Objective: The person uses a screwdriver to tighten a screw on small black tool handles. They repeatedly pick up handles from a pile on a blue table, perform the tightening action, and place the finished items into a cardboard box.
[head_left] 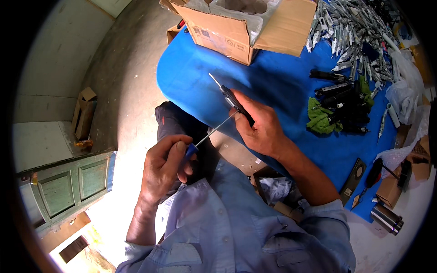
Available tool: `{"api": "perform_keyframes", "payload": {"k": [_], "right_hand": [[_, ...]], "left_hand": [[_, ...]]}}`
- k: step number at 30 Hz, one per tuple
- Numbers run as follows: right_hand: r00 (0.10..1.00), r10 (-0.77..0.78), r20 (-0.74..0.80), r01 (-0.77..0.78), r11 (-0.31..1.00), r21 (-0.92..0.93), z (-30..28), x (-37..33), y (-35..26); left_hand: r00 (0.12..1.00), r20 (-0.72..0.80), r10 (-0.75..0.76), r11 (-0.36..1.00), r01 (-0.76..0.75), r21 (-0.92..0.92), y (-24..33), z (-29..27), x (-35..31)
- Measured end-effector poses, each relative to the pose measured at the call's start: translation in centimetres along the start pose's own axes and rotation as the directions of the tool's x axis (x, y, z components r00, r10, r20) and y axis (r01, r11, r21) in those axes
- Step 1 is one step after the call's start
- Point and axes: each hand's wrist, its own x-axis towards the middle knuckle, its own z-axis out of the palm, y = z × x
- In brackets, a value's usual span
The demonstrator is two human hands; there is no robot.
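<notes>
My left hand (161,164) is closed around the blue handle of a screwdriver (213,131), whose thin metal shaft slants up to the right. The shaft's end meets the side of a slim black pen-shaped device (229,96) by my right thumb; the exact contact point is too small to make out. My right hand (263,125) grips that device, and its narrow metal tip points up and to the left. Both hands are in the air over my lap and the near edge of the blue-covered table (191,68).
An open cardboard box (218,35) lined with plastic stands at the table's far side. To its right lies a heap of slim grey parts (350,34). Several black devices (339,100) rest on a green cloth (318,119). A metal cylinder (387,218) lies at the right edge.
</notes>
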Motion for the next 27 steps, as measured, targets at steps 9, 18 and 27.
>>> {"api": "perform_keyframes", "payload": {"k": [9, 18, 27], "right_hand": [[1.000, 0.004, -0.021, -0.003, 1.000, 0.024, -0.1, -0.1, 0.0], [0.996, -0.054, -0.072, 0.053, 0.998, -0.019, 0.1, -0.4, 0.8], [0.999, -0.007, -0.051, 0.008, 1.000, 0.016, -0.2, -0.3, 0.2]], "left_hand": [[0.992, -0.017, 0.127, 0.975, -0.122, 0.186, 0.6, 0.6, -0.5], [0.987, 0.037, 0.154, 0.975, -0.158, 0.159, -0.5, -0.1, -0.3], [0.995, 0.026, 0.096, 0.990, -0.099, 0.103, 0.1, 0.3, 0.3]]}}
